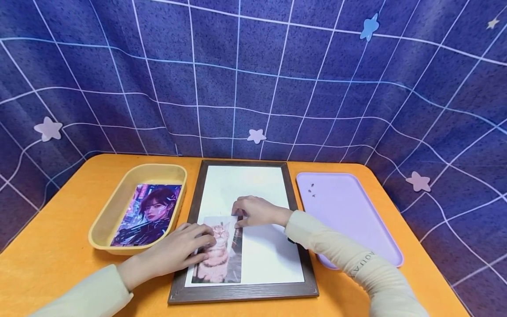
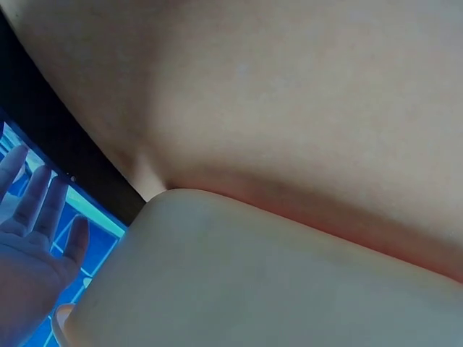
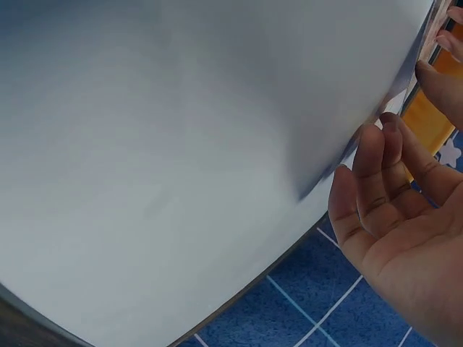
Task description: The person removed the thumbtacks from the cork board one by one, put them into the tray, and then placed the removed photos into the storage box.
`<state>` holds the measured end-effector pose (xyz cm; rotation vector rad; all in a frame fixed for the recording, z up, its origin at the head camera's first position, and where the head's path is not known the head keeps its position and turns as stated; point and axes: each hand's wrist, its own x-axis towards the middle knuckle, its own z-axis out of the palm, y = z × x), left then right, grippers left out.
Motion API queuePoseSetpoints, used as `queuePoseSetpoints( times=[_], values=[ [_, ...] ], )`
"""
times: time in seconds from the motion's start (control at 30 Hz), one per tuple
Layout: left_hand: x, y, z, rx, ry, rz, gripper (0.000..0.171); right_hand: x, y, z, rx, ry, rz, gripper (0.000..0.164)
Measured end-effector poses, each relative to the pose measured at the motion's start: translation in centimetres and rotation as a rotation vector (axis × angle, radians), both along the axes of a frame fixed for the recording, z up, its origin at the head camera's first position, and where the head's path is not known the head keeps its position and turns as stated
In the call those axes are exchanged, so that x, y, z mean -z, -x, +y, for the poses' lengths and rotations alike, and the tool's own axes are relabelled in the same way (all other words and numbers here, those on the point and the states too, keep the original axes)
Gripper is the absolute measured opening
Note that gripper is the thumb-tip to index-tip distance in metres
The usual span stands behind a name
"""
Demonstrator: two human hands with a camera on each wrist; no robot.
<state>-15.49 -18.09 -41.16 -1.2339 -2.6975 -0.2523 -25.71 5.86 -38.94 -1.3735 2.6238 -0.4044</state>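
Note:
A cat picture [image 1: 215, 269] lies at the lower left of a white board [image 1: 269, 259] inside a dark frame [image 1: 245, 291]. My left hand [image 1: 180, 247] rests over the picture's left side, fingertips and thumb on its surface. With bent fingers, my right hand [image 1: 255, 211] pinches the picture's upper right corner. In the right wrist view the right hand [image 3: 405, 224] has its fingertips at the picture's edge, beside the white surface [image 3: 181, 166]. Skin and a pale sleeve [image 2: 239, 275] fill most of the left wrist view, so the left fingers' contact is hidden there.
Left of the frame stands a yellow bin [image 1: 112, 211] holding a purple-toned portrait picture [image 1: 150, 215]. To the right, a lilac tray [image 1: 352, 215] bears several tiny dark pieces [image 1: 311, 190]. An orange table [image 1: 47, 259] lies beneath, with blue gridded cloth [image 1: 257, 88] behind.

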Motion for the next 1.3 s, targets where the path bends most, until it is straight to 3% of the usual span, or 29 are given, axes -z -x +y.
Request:
queuePoseSetpoints(
  times=[0.6,1.03,1.3],
  values=[
    [-0.7,0.1,-0.1,-0.008,-0.005,0.046,0.02,0.1,0.1,-0.4,0.006,0.015,-0.04,0.024],
    [-3.9,0.8,-0.9,-0.06,-0.088,0.088,0.026,0.2,0.3,-0.3,0.027,0.025,-0.09,0.021],
    [-5.6,1.5,-2.7,-0.159,-0.173,0.064,0.026,0.2,0.2,-0.3,0.022,0.027,-0.102,0.021]
  ],
)
